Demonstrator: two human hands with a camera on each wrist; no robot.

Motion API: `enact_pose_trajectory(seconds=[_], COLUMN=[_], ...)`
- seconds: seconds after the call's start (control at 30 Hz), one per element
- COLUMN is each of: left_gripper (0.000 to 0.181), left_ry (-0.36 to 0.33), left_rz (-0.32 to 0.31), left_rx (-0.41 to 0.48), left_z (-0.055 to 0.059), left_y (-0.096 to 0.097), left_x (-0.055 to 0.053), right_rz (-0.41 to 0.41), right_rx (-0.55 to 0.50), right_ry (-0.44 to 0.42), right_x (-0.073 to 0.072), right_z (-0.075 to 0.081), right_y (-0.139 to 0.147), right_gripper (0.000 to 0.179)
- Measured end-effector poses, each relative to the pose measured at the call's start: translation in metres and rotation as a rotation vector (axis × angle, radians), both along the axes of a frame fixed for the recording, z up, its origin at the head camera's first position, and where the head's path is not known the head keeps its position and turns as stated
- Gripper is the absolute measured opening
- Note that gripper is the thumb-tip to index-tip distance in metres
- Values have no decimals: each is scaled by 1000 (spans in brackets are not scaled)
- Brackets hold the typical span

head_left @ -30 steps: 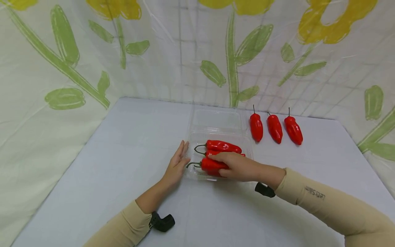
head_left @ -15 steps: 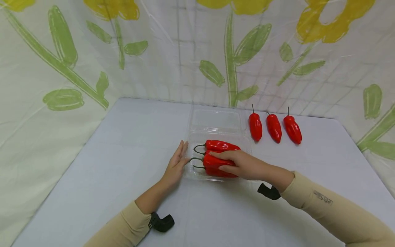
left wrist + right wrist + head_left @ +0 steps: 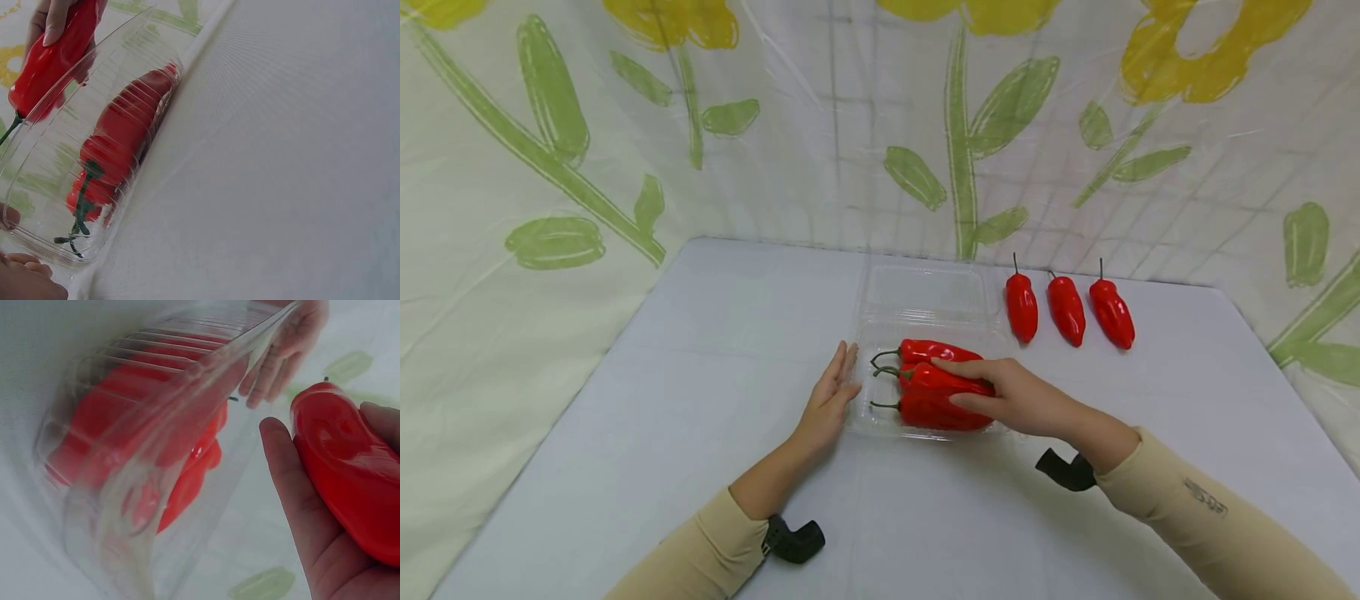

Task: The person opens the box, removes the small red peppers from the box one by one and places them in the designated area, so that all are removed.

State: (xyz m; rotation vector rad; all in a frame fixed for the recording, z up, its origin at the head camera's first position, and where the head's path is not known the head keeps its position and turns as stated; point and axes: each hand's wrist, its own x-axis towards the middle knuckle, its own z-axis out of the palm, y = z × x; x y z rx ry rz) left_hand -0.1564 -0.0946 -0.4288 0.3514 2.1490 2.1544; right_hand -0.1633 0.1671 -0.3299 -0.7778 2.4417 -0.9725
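Your right hand [image 3: 1026, 398], clamped round a pepper [image 3: 946, 380], has shifted farther from your straight-fingered left hand [image 3: 826, 407], unmoved beside the container [image 3: 882, 423].

The peppers [image 3: 936, 412] are glossy and smooth, the box [image 3: 927, 293] clear ribbed plastic, the bench [image 3: 737, 333] matt and perhaps cloth-covered.

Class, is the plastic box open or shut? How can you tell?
The box is open: its lid lies back; the right hand holds a pepper over the base.
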Motion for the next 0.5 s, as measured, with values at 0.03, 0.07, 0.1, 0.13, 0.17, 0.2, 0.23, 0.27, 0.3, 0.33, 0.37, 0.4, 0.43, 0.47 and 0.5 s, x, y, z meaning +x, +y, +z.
enact_pose_trajectory(seconds=[0.03,0.07,0.1,0.13,0.17,0.2,0.23,0.27,0.3,0.33,0.37,0.4,0.43,0.47,0.5], left_gripper=[65,65,64,65,65,65,65,65,65,65,65,65,65,65,65], left_ry=[1,0,-1,-1,0,0,0,0,0,1,1,1,1,2,4], left_rz=[1,1,1,3,3,3,3,3,3,3,2,2,2,2,1], left_rx=[1,0,0,-2,-4,-5,-3,-3,-4,-5,-4,-4,-4,-2,-1], left_z=[0,0,0,0,0,0,0,0,-1,-1,-1,-1,-1,-1,-1], left_y=[0,0,0,0,0,0,0,0,0,0,0,0,0,0,0], left_x=[0,0,0,0,0,0,0,-1,-1,-1,-1,-1,-1,-1,-1], right_rz=[-5,-11,-16,-22,-28,-33,-38,-42,-49,-54,-58,-62,-65,-70,-76], right_rx=[-7,-13,-18,-21,-24,-28,-33,-38,-43,-49,-55,-61,-65,-67,-69], right_ry=[-7,-13,-16,-20,-21,-20,-20,-19,-16,-14,-8,-2,4,10,16], right_x=[0,0,0,0,0,0,0,0,0,1,1,1,1,1,2], right_z=[0,0,0,0,1,1,1,1,1,1,1,1,1,1,1], right_y=[1,2,4,5,7,8,10,11,13,14,16,17,19,20,22], right_gripper=[55,55,55,55,55,55,55,55,54,54,54,54,54,54,54])
